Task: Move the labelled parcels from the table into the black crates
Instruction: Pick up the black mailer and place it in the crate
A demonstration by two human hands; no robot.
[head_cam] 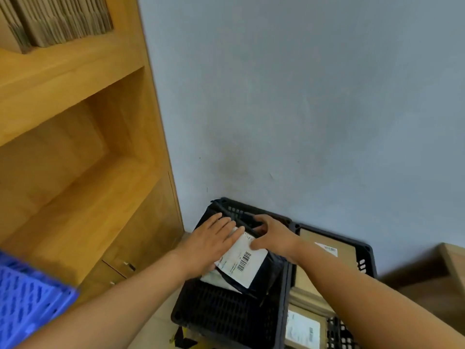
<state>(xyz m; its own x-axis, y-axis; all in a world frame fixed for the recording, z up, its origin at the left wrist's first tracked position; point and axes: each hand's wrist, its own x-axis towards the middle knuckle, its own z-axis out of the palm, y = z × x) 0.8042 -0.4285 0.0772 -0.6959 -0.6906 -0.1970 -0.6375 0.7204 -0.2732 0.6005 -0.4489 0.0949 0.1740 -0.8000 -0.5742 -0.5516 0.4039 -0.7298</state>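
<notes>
A dark parcel (pixel 264 274) with a white barcode label (pixel 245 260) lies inside the left black crate (pixel 221 316), leaning against its far end. My left hand (pixel 208 245) lies flat on the label with straight fingers. My right hand (pixel 274 235) holds the parcel's far right edge, thumb on the label and fingers curled over the top. A second black crate (pixel 367 250) stands directly to the right and holds brown labelled parcels (pixel 324 244).
A wooden shelf unit (pixel 75 147) with stacked flat cardboard fills the left side. A blue plastic crate (pixel 27 303) sits at the lower left. A grey wall rises behind the crates. A wooden surface (pixel 448 278) shows at the right edge.
</notes>
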